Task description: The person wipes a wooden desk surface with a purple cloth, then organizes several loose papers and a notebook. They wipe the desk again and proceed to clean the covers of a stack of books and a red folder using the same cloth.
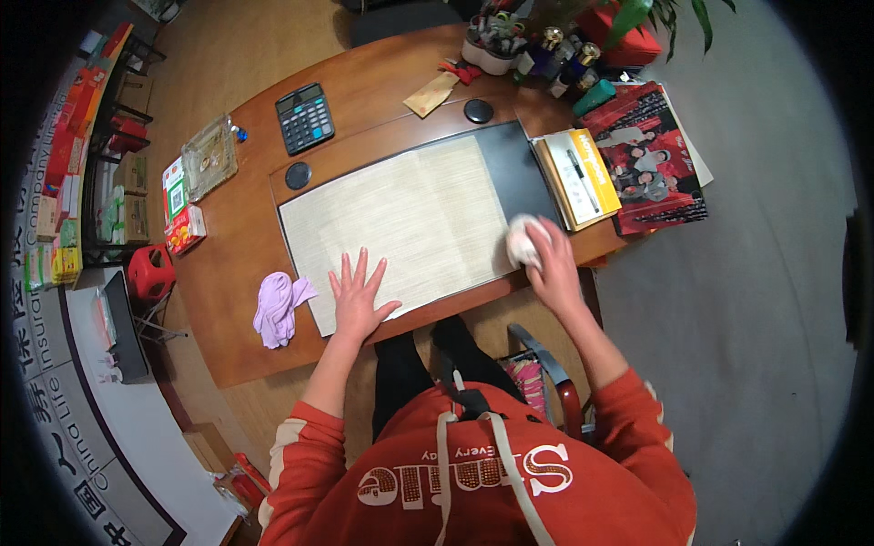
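Note:
My left hand lies flat with fingers spread on the lower left part of a beige woven mat. The mat lies over a dark desk pad on the wooden desk. At the mat's right edge, my right hand grips a bunched white cloth. A crumpled lilac cloth rests left of my left hand, one end touching the mat's corner.
A calculator, round black discs and a glass tray sit beyond the mat. Notebooks with a pen on top and a red picture folder lie at the right. Potted succulents and bottles stand at the back. An armchair is beside me.

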`<control>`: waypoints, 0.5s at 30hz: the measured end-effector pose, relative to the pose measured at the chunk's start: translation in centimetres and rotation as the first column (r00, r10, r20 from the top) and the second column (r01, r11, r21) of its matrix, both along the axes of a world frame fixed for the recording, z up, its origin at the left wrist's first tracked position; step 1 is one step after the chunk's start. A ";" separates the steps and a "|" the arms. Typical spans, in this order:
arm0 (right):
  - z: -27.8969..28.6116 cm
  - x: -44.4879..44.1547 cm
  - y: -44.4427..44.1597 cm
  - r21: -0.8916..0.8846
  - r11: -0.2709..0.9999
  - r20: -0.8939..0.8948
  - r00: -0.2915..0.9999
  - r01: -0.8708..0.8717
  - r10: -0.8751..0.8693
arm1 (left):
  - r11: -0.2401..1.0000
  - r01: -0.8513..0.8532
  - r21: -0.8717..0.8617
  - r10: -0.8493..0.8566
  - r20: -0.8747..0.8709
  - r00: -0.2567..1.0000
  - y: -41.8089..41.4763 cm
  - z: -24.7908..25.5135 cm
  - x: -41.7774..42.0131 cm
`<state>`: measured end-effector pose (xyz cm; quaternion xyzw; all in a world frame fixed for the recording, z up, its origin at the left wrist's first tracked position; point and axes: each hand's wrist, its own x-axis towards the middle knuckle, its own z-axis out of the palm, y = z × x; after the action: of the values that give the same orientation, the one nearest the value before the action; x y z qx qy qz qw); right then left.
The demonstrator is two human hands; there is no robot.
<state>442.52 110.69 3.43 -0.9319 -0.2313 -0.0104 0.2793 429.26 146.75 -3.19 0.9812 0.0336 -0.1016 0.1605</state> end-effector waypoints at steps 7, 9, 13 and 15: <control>-5.7 16.8 7.5 -0.124 0.973 0.151 0.973 0.193 -0.173 | 0.999 0.017 0.040 -0.015 -0.057 0.998 -0.8 1.3 1.1; -7.0 16.0 7.0 -0.119 0.979 0.133 0.979 0.168 -0.152 | 0.999 0.021 0.048 -0.019 -0.040 0.999 -0.6 1.1 1.0; -6.8 5.4 0.7 -0.139 0.983 0.109 0.988 0.123 -0.108 | 0.999 0.008 0.037 -0.008 -0.013 1.000 -0.6 0.7 0.6; -6.1 -2.3 -4.2 -0.151 0.979 0.043 0.991 0.136 -0.131 | 0.999 0.020 0.037 -0.019 -0.011 1.000 -0.7 0.8 0.7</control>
<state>440.24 106.53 -2.63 -0.9637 -0.1731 -0.0264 0.2014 430.01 146.08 -2.39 0.9837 0.0267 -0.1078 0.1412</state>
